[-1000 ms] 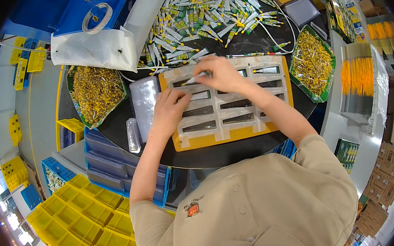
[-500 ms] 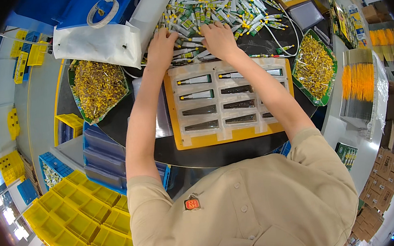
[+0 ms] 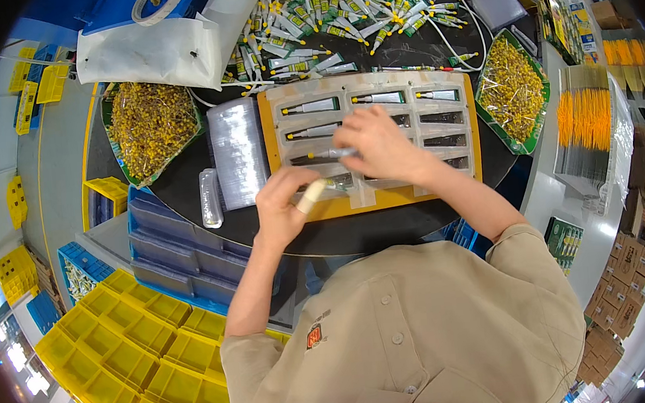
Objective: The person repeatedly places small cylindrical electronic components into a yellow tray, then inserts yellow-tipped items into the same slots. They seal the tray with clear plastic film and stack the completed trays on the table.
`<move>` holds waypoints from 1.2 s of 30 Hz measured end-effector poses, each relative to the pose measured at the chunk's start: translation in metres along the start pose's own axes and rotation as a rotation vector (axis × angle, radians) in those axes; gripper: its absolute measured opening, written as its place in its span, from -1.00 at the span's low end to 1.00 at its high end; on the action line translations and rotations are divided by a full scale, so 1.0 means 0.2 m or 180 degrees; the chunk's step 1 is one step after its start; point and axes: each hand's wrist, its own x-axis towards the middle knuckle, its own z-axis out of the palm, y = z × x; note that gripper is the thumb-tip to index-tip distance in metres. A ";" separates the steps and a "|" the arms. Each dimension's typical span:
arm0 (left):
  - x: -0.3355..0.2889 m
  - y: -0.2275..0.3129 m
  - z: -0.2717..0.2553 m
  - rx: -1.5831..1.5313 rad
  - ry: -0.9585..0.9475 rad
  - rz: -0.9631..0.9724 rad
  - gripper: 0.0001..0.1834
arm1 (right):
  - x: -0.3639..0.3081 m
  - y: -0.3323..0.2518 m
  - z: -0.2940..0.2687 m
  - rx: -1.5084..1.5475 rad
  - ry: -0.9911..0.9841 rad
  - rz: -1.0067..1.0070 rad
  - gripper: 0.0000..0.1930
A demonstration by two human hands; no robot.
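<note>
A yellow board (image 3: pixel 385 202) on the dark table carries a translucent tray (image 3: pixel 346 110) with rows of tapered slots. Its top row and the second row's left slot hold small white-and-green tubes with yellow tips. My right hand (image 3: pixel 380 143) pinches a small tube (image 3: pixel 331 153) over the third row's left slot, yellow tip pointing left. At the bottom left slot, my left hand (image 3: pixel 285 201) has its thumb and forefinger at another small tube (image 3: pixel 341 182); a cream cover wraps one finger. The other slots I can see look dark, some partly behind my right hand.
A loose heap of tubes (image 3: pixel 335 10) lies beyond the tray. Bins of yellow-tipped pieces stand left (image 3: pixel 153 132) and right (image 3: pixel 514 97). A stack of clear plastic covers (image 3: pixel 239 155) sits left of the tray, and yellow crates (image 3: pixel 126 337) stand at lower left.
Both hands have come back from the tube heap to the tray, each now with a tube. The plastic covers at the left are uncovered by my arm.
</note>
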 end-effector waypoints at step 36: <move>0.52 -0.14 0.08 0.1002 -0.0800 0.0168 -0.85 | 0.25 0.93 -0.20 -0.0615 0.0665 0.0647 -0.79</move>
